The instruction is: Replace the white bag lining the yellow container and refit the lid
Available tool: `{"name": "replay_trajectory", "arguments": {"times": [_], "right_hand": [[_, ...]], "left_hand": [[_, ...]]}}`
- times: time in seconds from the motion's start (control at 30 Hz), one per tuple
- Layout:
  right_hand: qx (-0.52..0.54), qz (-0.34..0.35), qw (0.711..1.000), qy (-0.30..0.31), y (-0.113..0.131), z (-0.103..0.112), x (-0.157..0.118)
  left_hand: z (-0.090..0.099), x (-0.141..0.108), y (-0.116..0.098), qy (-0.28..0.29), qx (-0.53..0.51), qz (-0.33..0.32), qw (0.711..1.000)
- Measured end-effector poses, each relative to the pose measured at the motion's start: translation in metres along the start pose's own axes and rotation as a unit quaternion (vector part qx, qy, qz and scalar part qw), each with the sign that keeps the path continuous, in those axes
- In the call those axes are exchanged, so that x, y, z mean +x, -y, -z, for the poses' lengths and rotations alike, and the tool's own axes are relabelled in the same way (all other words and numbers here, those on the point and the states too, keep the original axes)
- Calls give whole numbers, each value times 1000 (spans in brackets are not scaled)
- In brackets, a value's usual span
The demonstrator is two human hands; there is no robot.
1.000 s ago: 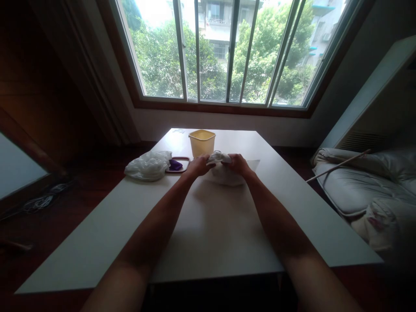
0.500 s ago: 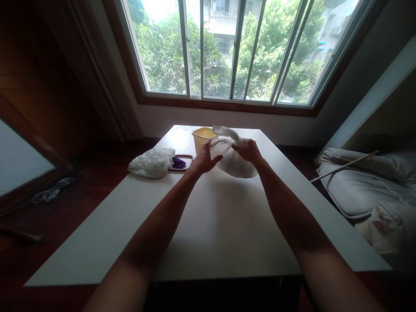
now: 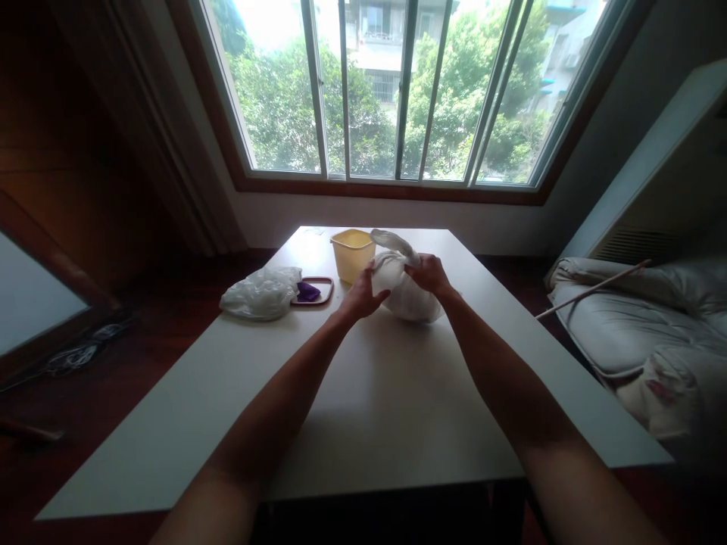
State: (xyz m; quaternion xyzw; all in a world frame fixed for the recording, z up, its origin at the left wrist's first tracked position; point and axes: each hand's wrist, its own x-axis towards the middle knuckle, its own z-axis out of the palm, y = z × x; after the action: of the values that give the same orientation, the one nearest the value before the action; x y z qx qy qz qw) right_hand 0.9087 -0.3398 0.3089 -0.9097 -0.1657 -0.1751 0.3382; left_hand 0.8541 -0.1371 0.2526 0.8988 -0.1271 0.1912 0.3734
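Note:
A filled white plastic bag (image 3: 410, 300) is near the far part of the table, its twisted top looping up and to the left. My right hand (image 3: 429, 273) is closed round the neck of the bag. At the bag's left side is my left hand (image 3: 365, 294), thumb and fingers spread apart, close against or touching the plastic. What the bag contains is hidden. Just behind my left hand stands a yellow square bin (image 3: 352, 257) with an open top.
On the left lie a crumpled white plastic bag (image 3: 262, 294) and a red-rimmed tray (image 3: 328, 290) with a purple cloth (image 3: 307, 291). The white table (image 3: 397, 409) extends toward me. A stick (image 3: 594, 289) rests across pale cushions (image 3: 610, 318) at the right.
The bag has come slightly lower, with my right hand still gripping its neck. My left hand stays spread at its side. The whole view has shifted a little.

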Motion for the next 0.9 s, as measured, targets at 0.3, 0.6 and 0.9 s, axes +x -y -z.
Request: {"name": "replay_trajectory", "arguments": {"times": [0.3, 0.6, 0.9], "right_hand": [[68, -50, 996, -14, -5, 11, -5], [81, -88, 992, -49, -15, 14, -1], [24, -125, 982, -138, -51, 41, 20]], "left_hand": [[-4, -5, 4, -39, 31, 9, 999], [-3, -6, 1, -38, 33, 8, 999], [-2, -4, 5, -34, 34, 31, 998]]}}
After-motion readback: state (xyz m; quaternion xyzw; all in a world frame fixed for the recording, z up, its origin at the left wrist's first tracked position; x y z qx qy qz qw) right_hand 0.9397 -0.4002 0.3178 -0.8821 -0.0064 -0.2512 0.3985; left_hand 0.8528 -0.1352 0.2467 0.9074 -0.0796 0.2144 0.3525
